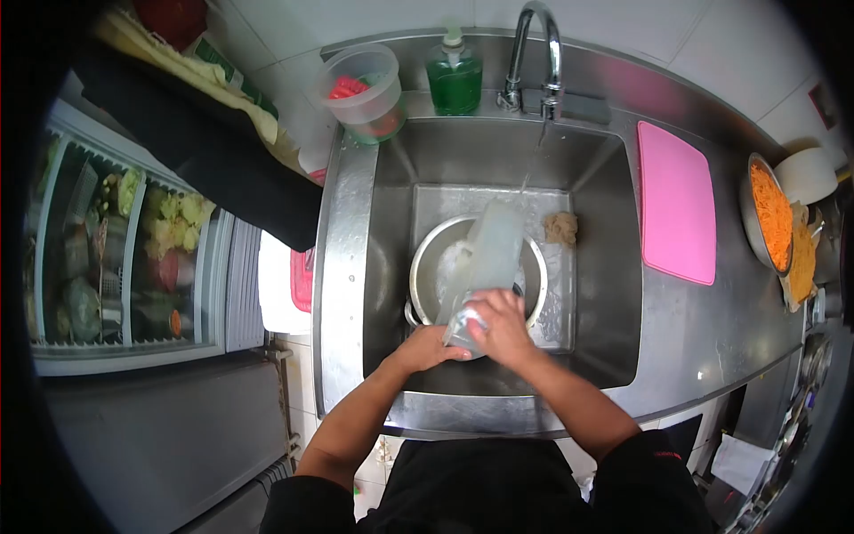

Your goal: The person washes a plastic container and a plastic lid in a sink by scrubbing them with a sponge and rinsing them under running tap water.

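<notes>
Tub (496, 238) gripped at near end by left fingers (455, 353), extending past them over pot (426, 271). Right fingers (510, 305) curled against tub; can't be told whether anything's gripped.

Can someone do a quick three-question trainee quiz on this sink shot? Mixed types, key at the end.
1. Multiple choice: which lies on the counter just right of the sink?
A) the green pump bottle
B) the pink board
C) the brown clump

2. True or false: the left hand is on the tap.

3. Short answer: what round vessel stands in the sink?

Key:
1. B.
2. False; the left hand holds the near end of the translucent container.
3. A metal pot.
</notes>
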Tool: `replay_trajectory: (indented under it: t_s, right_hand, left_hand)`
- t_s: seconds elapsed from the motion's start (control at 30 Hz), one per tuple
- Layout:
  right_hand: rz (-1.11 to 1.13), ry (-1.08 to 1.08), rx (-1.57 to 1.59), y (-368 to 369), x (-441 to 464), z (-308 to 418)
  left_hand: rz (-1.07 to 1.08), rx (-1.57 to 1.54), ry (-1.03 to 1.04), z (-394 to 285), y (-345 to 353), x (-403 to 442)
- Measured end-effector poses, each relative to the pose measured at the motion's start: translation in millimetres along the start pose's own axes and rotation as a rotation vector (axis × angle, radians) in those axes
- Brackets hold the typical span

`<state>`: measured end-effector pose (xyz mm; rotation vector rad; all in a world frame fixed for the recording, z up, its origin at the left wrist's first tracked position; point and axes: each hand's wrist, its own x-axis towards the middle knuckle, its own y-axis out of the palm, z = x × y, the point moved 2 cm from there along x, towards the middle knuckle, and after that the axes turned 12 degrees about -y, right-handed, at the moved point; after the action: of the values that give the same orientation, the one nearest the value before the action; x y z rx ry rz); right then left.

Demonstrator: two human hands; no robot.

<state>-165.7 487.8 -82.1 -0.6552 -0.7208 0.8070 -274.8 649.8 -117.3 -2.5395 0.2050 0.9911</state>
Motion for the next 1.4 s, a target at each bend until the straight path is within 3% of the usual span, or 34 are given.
replay_trajectory:
  t_s: [0.1, 0.2, 0.3, 0.47, 0.57, 0.67, 0.77, 0.8, 0.87, 0.97, 1.03, 1.13, 1.23, 1.4]
  right_hand:
    - [0.011, 0.227, -0.137, -4.8, 29.7, -53.5]
    - [-0.035, 0.248, -0.174, -3.6, 50.2, -72.5]
    - [-0.011, 0.094, -0.196, 3.9, 24.8, -22.7]
    - [0.127, -0.025, 0.034, -9.4, -18.3, 48.5]
    - [0.089, -0.095, -0.012, -21.6, -5.5, 59.7]
    - [0.206, -0.216, -0.089, -19.2, 14.0, 60.5]
    - [0.240, -0.271, -0.088, -20.2, 20.3, 61.5]
    - [0.208, -0.264, -0.112, -25.7, 22.5, 63.2]
    - [0.143, -0.250, -0.163, -39.5, 28.6, 71.4]
    - [0.279, -0.378, -0.241, -30.2, 39.5, 70.0]
    - [0.336, -0.297, -0.254, -17.0, 36.9, 58.8]
    - [0.322, -0.126, -0.217, -4.6, 39.2, 55.2]
    - [0.282, 0.012, -0.201, -3.8, 55.4, 46.8]
    - [0.227, 0.228, -0.011, -28.2, 54.3, -23.1]
  left_hand:
    - [-0.003, 0.050, -0.010, -14.2, 1.4, 1.6]
    - [-0.040, 0.061, 0.040, -17.3, 1.6, 0.8]
    - [-0.045, 0.099, 0.052, -9.5, 3.0, 2.6]
    - [-0.070, 0.127, 0.030, -2.6, -0.1, 5.9]
    - [-0.072, -0.120, -0.011, -5.8, -0.9, 4.5]
    - [-0.067, -0.127, 0.167, 5.7, 4.1, 10.0]
    - [-0.095, -0.085, 0.166, 5.4, 1.2, 8.4]
    - [-0.105, -0.072, 0.036, 4.6, 1.2, 7.3]
    - [-0.117, -0.067, 0.037, 1.5, 0.5, 5.3]
    - [-0.151, -0.078, 0.056, -1.1, 0.0, 7.1]
    - [-0.212, -0.027, 0.137, 0.8, 3.0, 14.5]
    - [-0.278, -0.083, 0.101, 2.9, 3.0, 18.3]
    - [-0.198, -0.026, -0.038, -12.3, -10.9, 2.8]
    - [-0.166, 0.059, 0.073, -12.7, -11.3, 1.6]
